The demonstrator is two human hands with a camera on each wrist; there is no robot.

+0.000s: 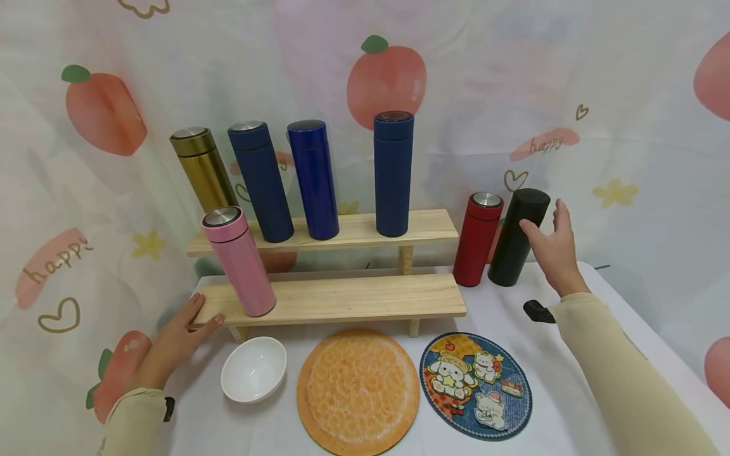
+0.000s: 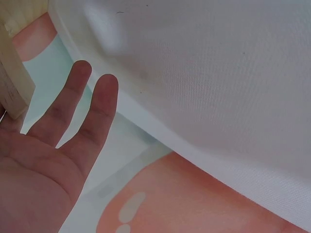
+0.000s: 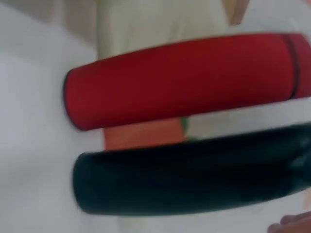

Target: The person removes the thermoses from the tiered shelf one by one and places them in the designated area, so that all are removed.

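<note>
My left hand [image 1: 173,345] lies at the left end of the lower wooden shelf [image 1: 365,297], thumb by its front edge. In the left wrist view two fingers [image 2: 97,116] extend loosely past a wooden piece [image 2: 13,82]. A pink thermos flask [image 1: 239,263] stands on that shelf, near this hand. My right hand [image 1: 552,253] is beside a black thermos flask [image 1: 518,240], its thumb in front of the upper body and fingers spread to the right. The red thermos flask [image 3: 180,80] stands left of the black one, both upright on the table.
The upper shelf [image 1: 353,231] bears a gold flask [image 1: 205,171] and several blue flasks [image 1: 393,177]. In front lie a white bowl [image 1: 253,373], a round orange mat [image 1: 359,392] and a cartoon-patterned mat [image 1: 473,386]. A printed cloth [image 1: 485,76] hangs behind.
</note>
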